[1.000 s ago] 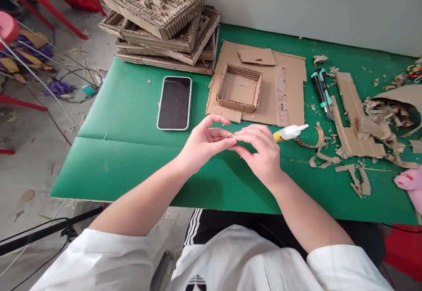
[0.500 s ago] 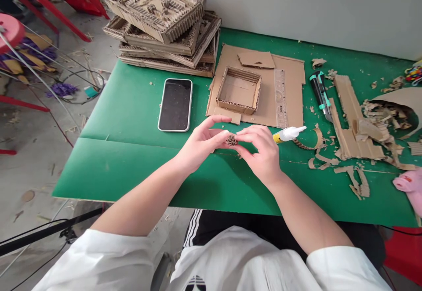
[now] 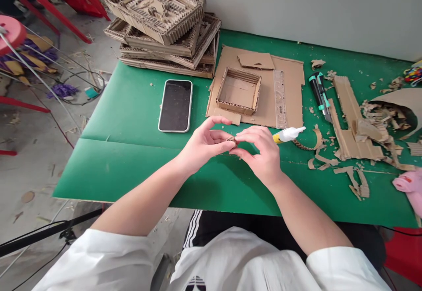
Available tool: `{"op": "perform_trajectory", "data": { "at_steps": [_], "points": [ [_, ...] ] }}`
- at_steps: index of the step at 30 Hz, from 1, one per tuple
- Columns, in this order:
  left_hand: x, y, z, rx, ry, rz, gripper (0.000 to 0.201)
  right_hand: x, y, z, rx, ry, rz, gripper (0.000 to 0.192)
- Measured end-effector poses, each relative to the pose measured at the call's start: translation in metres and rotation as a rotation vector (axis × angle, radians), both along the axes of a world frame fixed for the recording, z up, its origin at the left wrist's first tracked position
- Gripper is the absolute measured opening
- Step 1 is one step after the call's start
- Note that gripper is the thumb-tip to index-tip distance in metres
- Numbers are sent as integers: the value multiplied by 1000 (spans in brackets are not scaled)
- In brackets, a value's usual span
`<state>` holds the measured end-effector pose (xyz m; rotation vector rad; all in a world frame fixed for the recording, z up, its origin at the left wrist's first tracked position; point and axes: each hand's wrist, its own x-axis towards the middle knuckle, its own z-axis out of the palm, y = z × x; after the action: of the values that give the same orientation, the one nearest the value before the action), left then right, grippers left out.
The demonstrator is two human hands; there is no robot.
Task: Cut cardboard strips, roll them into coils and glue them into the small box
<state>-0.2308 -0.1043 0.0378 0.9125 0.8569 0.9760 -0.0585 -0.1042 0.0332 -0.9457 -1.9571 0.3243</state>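
My left hand (image 3: 202, 146) and my right hand (image 3: 260, 152) meet above the green table (image 3: 132, 119), fingertips pinching a small rolled cardboard piece (image 3: 232, 140) between them. Most of the piece is hidden by my fingers. A glue bottle (image 3: 288, 134) with a white nozzle lies just right of my right hand. Beyond my hands, an open cardboard box frame (image 3: 238, 89) rests on a flat cardboard sheet (image 3: 290, 75), beside a clear ruler (image 3: 281, 98).
A phone (image 3: 175, 104) lies face up to the left. Stacked cardboard trays (image 3: 165, 23) fill the far left corner. A teal utility knife (image 3: 319, 94) and cardboard scraps (image 3: 359, 128) lie to the right. A pink object (image 3: 409, 185) is at the right edge.
My fingers have turned the small cardboard roll: its coiled end showed half a second ago and is mostly covered now. My hands stay in the same place.
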Motion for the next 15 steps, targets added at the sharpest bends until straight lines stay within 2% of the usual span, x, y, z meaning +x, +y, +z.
{"op": "perform_trajectory", "data": {
  "at_steps": [4, 15],
  "points": [
    [0, -2, 1, 23, -21, -6, 45, 4, 1, 3, 48, 8, 24, 19],
    [1, -2, -1, 11, -47, -40, 40, 7, 2, 0, 156, -36, 4, 9]
  ]
}}
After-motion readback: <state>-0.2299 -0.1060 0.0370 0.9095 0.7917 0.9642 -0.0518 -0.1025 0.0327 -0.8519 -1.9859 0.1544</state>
